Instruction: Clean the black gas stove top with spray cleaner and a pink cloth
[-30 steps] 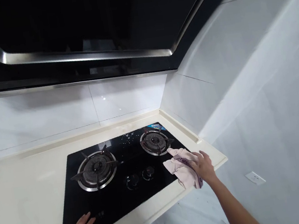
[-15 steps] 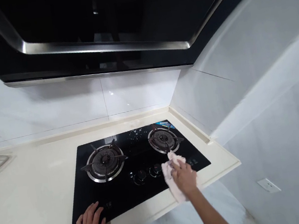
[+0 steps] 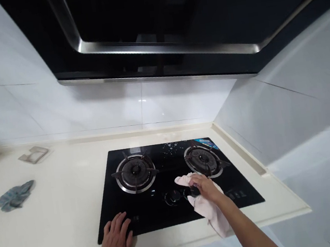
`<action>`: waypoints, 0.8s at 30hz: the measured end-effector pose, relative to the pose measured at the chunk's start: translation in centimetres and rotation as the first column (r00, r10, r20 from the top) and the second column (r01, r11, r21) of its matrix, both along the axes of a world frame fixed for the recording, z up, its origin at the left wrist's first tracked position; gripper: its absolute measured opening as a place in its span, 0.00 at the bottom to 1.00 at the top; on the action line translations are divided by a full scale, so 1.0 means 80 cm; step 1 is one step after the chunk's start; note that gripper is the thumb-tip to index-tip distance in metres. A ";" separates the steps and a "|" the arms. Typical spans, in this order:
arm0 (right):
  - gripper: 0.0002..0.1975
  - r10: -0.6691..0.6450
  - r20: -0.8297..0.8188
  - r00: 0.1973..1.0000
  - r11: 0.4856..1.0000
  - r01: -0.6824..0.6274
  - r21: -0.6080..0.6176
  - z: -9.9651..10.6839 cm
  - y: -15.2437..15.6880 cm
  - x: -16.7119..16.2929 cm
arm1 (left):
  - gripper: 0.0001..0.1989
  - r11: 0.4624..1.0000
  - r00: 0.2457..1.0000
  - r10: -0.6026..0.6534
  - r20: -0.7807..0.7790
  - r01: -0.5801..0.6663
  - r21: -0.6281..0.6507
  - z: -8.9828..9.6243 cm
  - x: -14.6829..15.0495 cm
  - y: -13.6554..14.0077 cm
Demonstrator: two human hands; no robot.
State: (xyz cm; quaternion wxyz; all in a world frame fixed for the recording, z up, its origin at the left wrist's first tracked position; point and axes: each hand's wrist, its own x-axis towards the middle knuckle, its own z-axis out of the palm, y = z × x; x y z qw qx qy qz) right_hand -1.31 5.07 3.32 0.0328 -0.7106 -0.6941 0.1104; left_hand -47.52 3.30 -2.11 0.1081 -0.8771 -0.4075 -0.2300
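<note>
A black glass gas stove (image 3: 147,216) with two burners is set in the cream countertop (image 3: 64,219). My right hand (image 3: 205,187) grips a pale pink cloth (image 3: 213,213) over the stove's front right part, beside the control knobs and just in front of the right burner (image 3: 205,161). Part of the cloth hangs down toward the counter's front edge. The left knob (image 3: 173,197) shows, while the right one is partly covered by the hand and cloth. My left hand (image 3: 116,240) lies flat with fingers spread on the stove's front left corner, holding nothing. Behind it sits the left burner (image 3: 136,173).
A crumpled blue-grey cloth (image 3: 15,196) lies on the counter at left, with a clear, frame-like piece (image 3: 34,155) behind it. The black range hood (image 3: 157,65) overhangs the stove. A tiled wall (image 3: 298,109) closes off the right side.
The view has swung left, bringing the blue-grey cloth fully into sight. My right hand has moved the pink cloth left toward the knobs. My left hand stays on the stove's corner.
</note>
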 end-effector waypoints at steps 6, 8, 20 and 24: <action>0.16 0.095 0.032 0.995 0.992 -0.092 -0.085 0.016 0.084 -0.045 | 0.13 0.998 1.000 0.026 0.007 -0.026 -0.058 0.003 0.003 -0.006; 0.13 0.098 0.064 0.993 0.993 -0.094 -0.070 0.019 0.097 -0.065 | 0.13 0.998 1.000 0.026 0.010 -0.026 -0.051 0.005 0.003 -0.006; 0.20 0.300 0.052 0.952 0.941 -0.305 0.149 0.018 -0.032 -0.087 | 0.12 0.997 1.000 0.024 0.010 -0.023 -0.079 0.007 0.004 -0.004; 0.21 0.328 0.049 0.944 0.909 -0.329 0.254 0.005 -0.068 -0.093 | 0.13 0.993 0.999 0.030 0.021 -0.027 -0.117 0.004 0.003 -0.005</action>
